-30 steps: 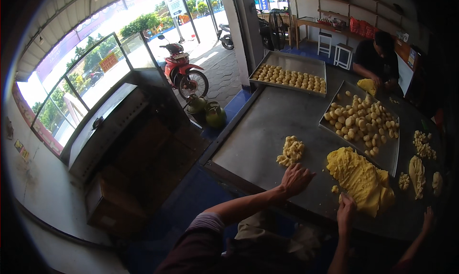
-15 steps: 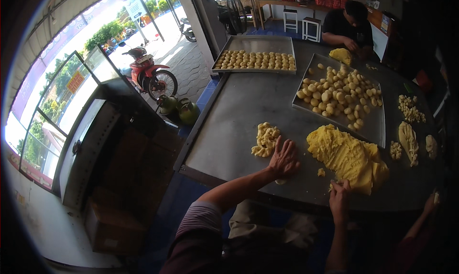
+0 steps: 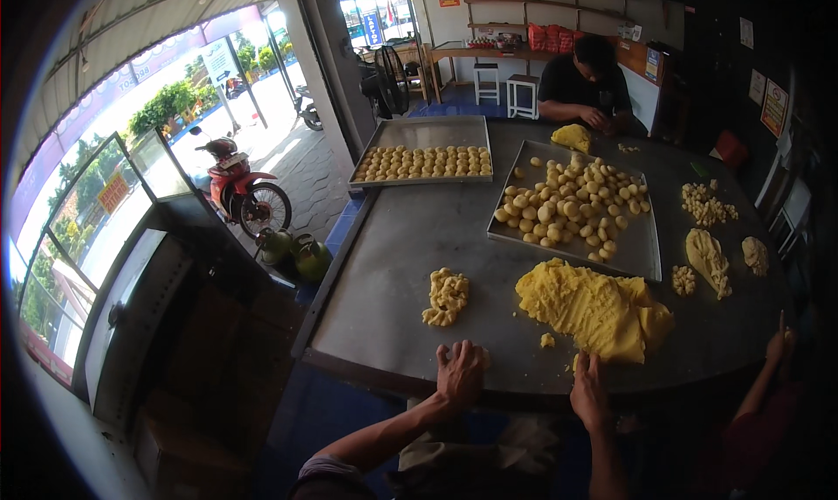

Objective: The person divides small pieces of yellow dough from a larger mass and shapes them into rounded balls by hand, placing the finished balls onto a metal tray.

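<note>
Near the front edge of the metal table, my left hand (image 3: pixel 460 373) is curled over a small pale piece of dough, mostly hidden, with a bit showing beside the fingers. Beyond it lies a heap of pale dough lumps (image 3: pixel 446 297). My right hand (image 3: pixel 590 392) is closed in a pinch at the near edge of a large yellow mass of soft filling (image 3: pixel 594 312). A bit of yellow filling shows at its fingertips. A small yellow crumb (image 3: pixel 547 340) lies on the table between my hands.
A tray of loose round dough balls (image 3: pixel 653 260) stands past the filling. Another tray (image 3: pixel 428 132) holds neat rows of balls. To the right lie dough lumps (image 3: pixel 707 260) and small pieces (image 3: pixel 708 205). A person (image 3: pixel 587 85) works opposite; another person's hand (image 3: pixel 776 347) shows at right.
My left hand has gone from lying flat beside the dough heap to curled fingers nearer the table edge. The right hand stays pinched by the filling. The view has shifted upward and right.
</note>
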{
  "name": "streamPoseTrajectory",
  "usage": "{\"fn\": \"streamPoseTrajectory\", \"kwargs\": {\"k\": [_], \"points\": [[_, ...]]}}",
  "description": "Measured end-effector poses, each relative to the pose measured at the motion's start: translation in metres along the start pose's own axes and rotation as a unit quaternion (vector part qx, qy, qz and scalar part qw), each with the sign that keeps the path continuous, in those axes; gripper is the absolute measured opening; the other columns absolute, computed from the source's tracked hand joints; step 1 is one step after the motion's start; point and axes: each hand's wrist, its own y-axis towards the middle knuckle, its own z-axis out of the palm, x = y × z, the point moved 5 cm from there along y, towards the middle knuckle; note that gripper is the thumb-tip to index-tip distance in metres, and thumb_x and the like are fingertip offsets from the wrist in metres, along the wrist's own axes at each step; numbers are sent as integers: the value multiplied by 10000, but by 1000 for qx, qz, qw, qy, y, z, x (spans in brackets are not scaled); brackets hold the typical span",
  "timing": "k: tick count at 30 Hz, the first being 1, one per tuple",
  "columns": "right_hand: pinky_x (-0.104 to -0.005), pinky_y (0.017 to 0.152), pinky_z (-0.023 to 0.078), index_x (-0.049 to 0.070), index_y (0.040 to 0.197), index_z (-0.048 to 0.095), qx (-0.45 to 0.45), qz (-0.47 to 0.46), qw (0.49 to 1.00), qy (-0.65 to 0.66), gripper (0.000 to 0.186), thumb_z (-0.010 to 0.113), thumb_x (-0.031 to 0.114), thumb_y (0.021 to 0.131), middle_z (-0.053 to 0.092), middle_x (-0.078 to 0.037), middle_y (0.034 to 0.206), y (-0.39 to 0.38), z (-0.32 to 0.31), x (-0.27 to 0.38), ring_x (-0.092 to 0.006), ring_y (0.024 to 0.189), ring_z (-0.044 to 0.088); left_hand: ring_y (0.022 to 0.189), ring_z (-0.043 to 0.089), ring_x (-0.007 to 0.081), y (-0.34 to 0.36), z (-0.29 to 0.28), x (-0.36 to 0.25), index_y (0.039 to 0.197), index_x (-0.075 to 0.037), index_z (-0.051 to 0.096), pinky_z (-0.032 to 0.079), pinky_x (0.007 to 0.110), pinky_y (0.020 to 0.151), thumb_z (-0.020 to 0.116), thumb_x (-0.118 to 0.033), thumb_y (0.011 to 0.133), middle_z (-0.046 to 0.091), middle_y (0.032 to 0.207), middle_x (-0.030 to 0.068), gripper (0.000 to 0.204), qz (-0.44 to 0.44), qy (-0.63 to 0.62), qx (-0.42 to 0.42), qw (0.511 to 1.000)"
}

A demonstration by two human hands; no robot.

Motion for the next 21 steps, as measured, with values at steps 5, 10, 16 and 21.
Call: {"fn": "streamPoseTrajectory", "kwargs": {"k": [5,10,16,21], "points": [[-407,943,486,-37,1335,540,2,-54,997,53,455,583,-66,883,495,-210,1256,14,5,3,-376,1162,541,1071,580,329,10,-20,7,1184,4,576,422,509,896,604,-206,930,621,1094,180,331,-161,-247,-5,956],[-370,857,525,-14,1274,622,-53,-41,949,309,361,625,-15,913,592,-192,1175,18,-11,50,-346,1062,628,963,713,313,24,-20,-33,1190,4,631,536,367,805,574,-185,981,703,1048,236,288,-180,-499,-27,847],[-395,813,555,0,1184,684,-41,-33,929,366,318,665,-30,867,672,-200,1108,39,-5,75,-332,1023,677,879,717,374,36,-11,-44,1093,42,646,552,428,736,615,-174,951,712,894,227,261,-182,-658,-30,730],[-338,836,571,10,1145,713,-24,-150,912,381,317,695,-48,834,704,-153,1087,41,-5,100,-278,1014,689,818,660,447,38,13,-18,1035,29,631,528,479,671,677,-122,851,669,848,269,243,-41,-370,17,928]]}}
